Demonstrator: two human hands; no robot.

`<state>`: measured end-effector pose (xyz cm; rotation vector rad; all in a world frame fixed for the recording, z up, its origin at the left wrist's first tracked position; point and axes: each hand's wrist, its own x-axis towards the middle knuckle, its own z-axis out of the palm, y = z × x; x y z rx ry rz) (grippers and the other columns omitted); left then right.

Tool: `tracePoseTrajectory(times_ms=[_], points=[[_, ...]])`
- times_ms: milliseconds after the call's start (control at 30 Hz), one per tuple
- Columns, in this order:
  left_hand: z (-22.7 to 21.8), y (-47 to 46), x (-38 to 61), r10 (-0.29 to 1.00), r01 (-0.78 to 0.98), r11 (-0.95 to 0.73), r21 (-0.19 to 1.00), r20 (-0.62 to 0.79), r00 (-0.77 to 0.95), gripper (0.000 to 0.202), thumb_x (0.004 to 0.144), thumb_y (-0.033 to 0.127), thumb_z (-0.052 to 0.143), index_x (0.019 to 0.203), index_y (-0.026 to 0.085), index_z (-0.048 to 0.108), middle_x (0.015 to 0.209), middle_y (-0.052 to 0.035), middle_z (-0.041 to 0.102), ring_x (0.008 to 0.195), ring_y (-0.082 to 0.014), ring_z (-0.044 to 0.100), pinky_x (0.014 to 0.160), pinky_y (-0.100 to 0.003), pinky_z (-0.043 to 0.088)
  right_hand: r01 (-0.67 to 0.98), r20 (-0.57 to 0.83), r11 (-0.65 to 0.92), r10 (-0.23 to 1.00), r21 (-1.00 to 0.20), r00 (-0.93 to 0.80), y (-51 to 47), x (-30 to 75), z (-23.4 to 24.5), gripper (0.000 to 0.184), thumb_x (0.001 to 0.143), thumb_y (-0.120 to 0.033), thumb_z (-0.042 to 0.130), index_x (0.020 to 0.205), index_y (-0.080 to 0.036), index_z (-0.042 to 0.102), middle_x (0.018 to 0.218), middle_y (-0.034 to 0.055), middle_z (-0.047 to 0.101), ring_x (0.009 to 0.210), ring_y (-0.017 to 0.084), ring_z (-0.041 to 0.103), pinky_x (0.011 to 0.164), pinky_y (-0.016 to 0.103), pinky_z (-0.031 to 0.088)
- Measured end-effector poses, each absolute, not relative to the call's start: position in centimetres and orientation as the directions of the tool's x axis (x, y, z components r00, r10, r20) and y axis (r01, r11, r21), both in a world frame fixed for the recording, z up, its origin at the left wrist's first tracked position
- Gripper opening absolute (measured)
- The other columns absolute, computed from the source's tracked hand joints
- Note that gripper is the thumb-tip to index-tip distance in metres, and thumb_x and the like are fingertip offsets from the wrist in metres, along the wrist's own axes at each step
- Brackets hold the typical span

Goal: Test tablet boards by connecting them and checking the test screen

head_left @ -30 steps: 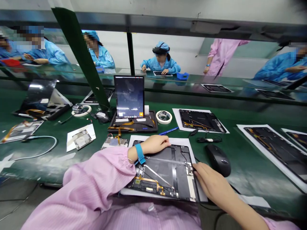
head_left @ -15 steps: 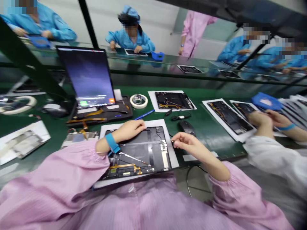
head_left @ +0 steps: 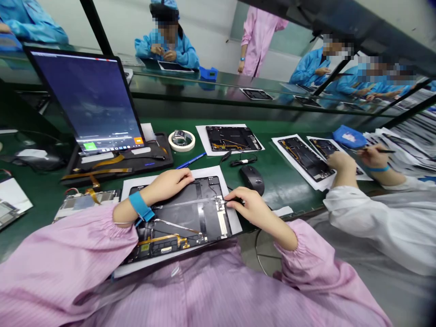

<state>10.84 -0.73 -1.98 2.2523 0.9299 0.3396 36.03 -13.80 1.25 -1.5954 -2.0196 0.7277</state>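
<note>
Opened tablet point(head_left: 190, 213) sits at the bench point(head_left: 282, 181) edge before me. My left hand point(head_left: 168, 184) lies loose and unclenched on its far edge, right hand point(head_left: 251, 208) pinching at its right side (can't tell around what).

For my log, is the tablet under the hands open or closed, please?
Open: the tablet has no back cover; its orange flex cable lies exposed.

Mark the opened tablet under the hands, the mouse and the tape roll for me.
opened tablet point(head_left: 180, 213): head view, on its dark inner panel between the hands.
mouse point(head_left: 252, 178): head view, on its black back.
tape roll point(head_left: 181, 147): head view, on its white near wall.
</note>
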Motion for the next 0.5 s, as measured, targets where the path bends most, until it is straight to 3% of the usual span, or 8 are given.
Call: tracePoseTrajectory(times_ms=[333, 433, 500], points=[[-1.7, -1.6, 11.5, 0.720, 0.544, -0.567, 0.619, 0.052, 0.692, 0.023, 0.094, 0.034, 0.043, 0.090, 0.020, 0.060, 0.090, -0.0051, 0.067, 0.082, -0.0230, 0.060, 0.073, -0.032, 0.044, 0.771, 0.096, 0.246, 0.967, -0.588, -0.235, -14.5, 35.9, -0.2, 0.013, 0.088, -0.023, 0.053, 0.098, -0.019, 0.059, 0.094, 0.0066, 0.066, 0.087, 0.018, 0.062, 0.081, 0.034, 0.050], [0.5, -2.3, 11.0, 0.694, 0.535, -0.661, 0.526, 0.160, 0.702, 0.015, 0.092, 0.028, 0.052, 0.095, 0.018, 0.063, 0.100, -0.0079, 0.067, 0.098, -0.0247, 0.057, 0.088, -0.035, 0.043, 0.816, 0.127, 0.261, 0.965, -0.516, -0.228, -14.6, 36.1, -1.2, 0.015, 0.091, -0.027, 0.046, 0.094, -0.020, 0.059, 0.091, 0.0072, 0.065, 0.086, 0.020, 0.062, 0.078, 0.036, 0.051], [2.6, -1.8, 9.3, 0.702, 0.547, -0.689, 0.477, 0.248, 0.668, 0.024, 0.090, 0.029, 0.056, 0.110, 0.018, 0.060, 0.113, -0.0103, 0.064, 0.110, -0.0261, 0.053, 0.098, -0.038, 0.040, 0.830, 0.186, 0.300, 0.953, -0.470, -0.239, -14.4, 36.4, -2.1, 0.018, 0.093, -0.031, 0.044, 0.095, -0.021, 0.059, 0.091, 0.0081, 0.065, 0.087, 0.022, 0.062, 0.077, 0.038, 0.051]])
